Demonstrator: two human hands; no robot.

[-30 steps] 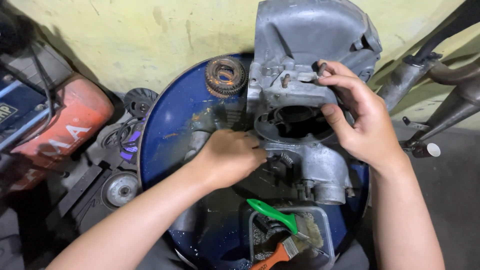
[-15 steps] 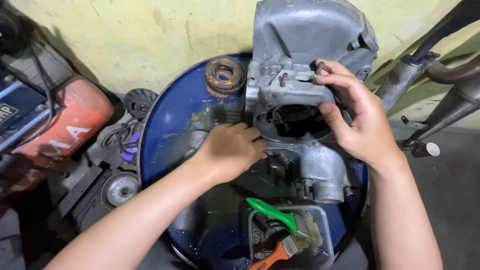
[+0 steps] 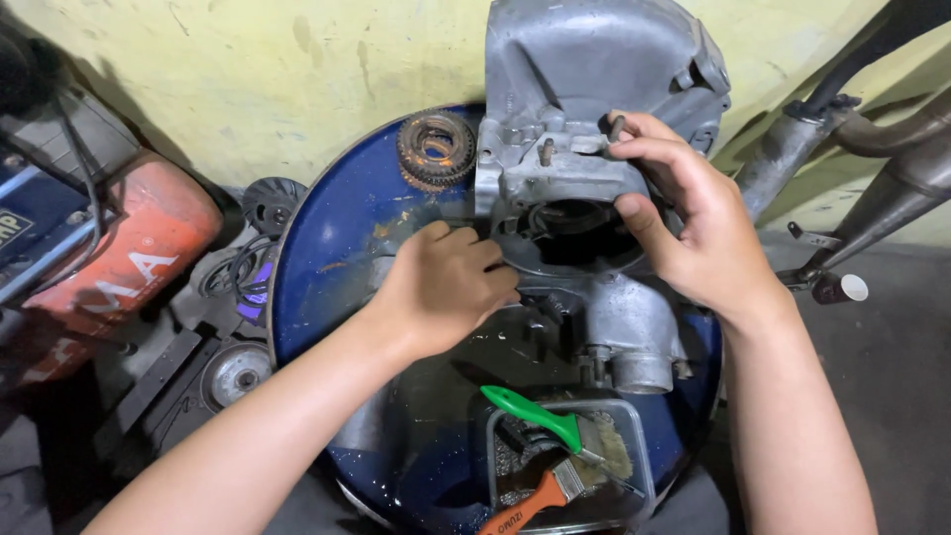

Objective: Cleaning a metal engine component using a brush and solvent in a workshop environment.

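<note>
Landmark: blue drum lid.
Engine casing: upright on the lid, far side, opened and bare inside.
Left hand: fingers curled at the casing's mouth; contents hidden, cannot tell.
Right hand: clasps the casing's upper edge.
Gear: off, beside casing.
Brushes: in the near-edge tray, unused.
Change: left hand has crept upward.

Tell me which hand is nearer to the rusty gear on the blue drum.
Left. The left hand sits just below and a little right of the rusty gear, at the engine casing's opening. The right hand grips the casing's far side, well right of the gear.
</note>
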